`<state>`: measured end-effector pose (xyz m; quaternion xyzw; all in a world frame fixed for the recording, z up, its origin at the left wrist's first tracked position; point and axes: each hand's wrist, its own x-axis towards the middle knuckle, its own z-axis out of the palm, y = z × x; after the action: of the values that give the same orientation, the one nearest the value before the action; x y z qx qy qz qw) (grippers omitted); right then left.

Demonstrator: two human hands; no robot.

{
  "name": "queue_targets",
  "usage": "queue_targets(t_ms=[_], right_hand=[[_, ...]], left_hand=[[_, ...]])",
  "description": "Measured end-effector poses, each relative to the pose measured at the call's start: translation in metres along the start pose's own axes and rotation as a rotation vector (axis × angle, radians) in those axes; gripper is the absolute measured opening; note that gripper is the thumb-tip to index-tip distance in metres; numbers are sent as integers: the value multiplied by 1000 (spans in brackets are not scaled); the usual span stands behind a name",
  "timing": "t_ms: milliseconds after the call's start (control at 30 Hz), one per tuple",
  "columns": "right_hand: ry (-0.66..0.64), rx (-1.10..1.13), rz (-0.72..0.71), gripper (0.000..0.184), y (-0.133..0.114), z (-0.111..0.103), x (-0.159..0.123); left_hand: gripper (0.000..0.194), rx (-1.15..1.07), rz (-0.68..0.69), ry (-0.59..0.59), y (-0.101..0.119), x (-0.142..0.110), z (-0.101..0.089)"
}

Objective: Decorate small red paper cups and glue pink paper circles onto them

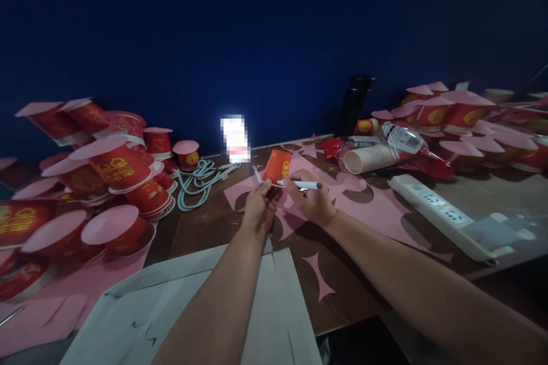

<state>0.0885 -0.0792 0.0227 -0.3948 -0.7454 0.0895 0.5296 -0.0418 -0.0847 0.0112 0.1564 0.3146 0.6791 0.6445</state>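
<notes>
My left hand point(258, 206) is closed around a red paper cup point(278, 165) with yellow lettering, held tilted above the table. A slim white stick-like piece point(257, 173) stands out beside the left fingers; I cannot make out whether they grip it. In my right hand point(314, 201) is a white marker pen point(309, 185) with a dark end. The fingers pinch it, and its other end points left, close to the cup's rim. The pen's tip is hidden by the fingers.
Red cups topped with pink paper discs point(110, 223) are piled at left, with more cups point(466, 111) at right. Pink paper offcuts point(363, 205) cover the middle. Around them are a coiled cable point(199, 182), bagged paper cups point(372, 158), a power strip point(440, 214) and cardboard point(274, 302).
</notes>
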Motion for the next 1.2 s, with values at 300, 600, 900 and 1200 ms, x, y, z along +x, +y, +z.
queue_targets(t_ms=[300,600,900,1200], right_hand=[[59,-4,-1,17,-2,-1,1],[-68,29,-17,16,1,-1,0],[31,14,-20,17,-1,0,1],[-46,13,-11,17,1,-1,0]], left_hand=[[7,-3,-6,37,1,-1,3],[3,-2,3,6,-2,1,-3],[1,-1,-5,27,0,0,2],[3,-3,-3,24,-1,0,0]])
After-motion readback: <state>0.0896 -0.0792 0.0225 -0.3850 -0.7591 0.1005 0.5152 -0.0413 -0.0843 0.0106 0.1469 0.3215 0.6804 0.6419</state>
